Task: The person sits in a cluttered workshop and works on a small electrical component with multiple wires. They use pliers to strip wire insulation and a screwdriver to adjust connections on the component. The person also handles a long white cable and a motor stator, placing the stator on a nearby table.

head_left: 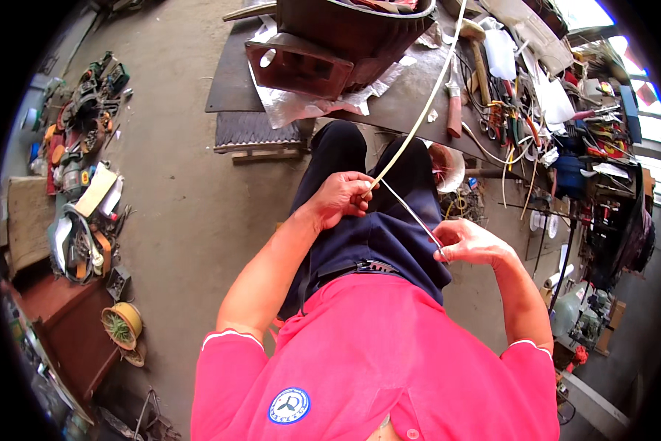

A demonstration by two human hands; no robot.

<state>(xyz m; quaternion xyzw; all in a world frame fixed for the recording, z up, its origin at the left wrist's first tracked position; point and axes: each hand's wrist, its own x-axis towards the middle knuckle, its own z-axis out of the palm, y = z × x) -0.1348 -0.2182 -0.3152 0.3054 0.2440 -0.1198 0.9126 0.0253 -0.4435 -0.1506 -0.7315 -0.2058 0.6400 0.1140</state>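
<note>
My left hand [344, 198] is closed, pinching the lower end of a long pale-yellow tube or cord [426, 106]. From there it slants up to the right, past the bench, and leaves the picture at the top. In my right hand [468, 241], closed above my lap, is a slim silver tool [414, 214], which looks like scissors, though the fingers hide its handles. Its thin tip meets the pale tube beside my left fingers. Both hands are over my dark trousers, short of the bench edge.
Ahead, the dark bench [231, 87] bears a dark metal motor housing [308, 65] on silvery sheeting, a hammer [481, 70] and a red-handled knife [454, 110]. Hand tools and wires crowd its right side. Below stands a white bucket [451, 167]. Machine parts [73, 173] line the left floor.
</note>
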